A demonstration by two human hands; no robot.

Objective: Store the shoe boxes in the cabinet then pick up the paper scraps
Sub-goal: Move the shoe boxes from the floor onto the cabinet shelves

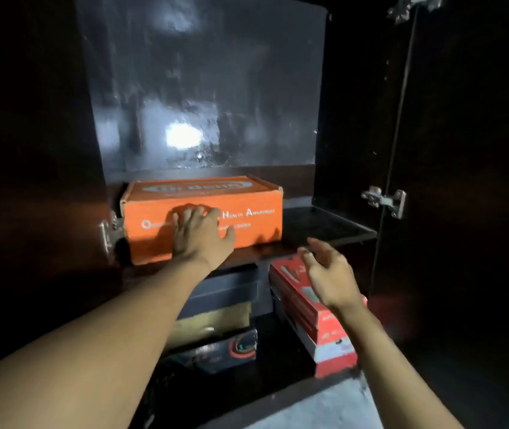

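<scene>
An orange shoe box [247, 193] with white lettering lies on the upper shelf [324, 227] of a dark open cabinet, at the shelf's left side. My left hand [200, 233] presses flat against the box's front face, fingers spread. My right hand [327, 270] hovers in the air to the right of the box, fingers relaxed, holding nothing. On the lower level a red and white shoe box [309, 308] stands on the right, partly behind my right hand. A stack of dark shoe boxes [222, 311] sits to its left. No paper scraps show.
The cabinet's right door [463, 181] stands open with metal hinges [386, 201] on its edge. Another hinge [109, 232] is at the left of the shelf. The glossy back panel reflects light. Grey floor [324, 407] shows at the bottom.
</scene>
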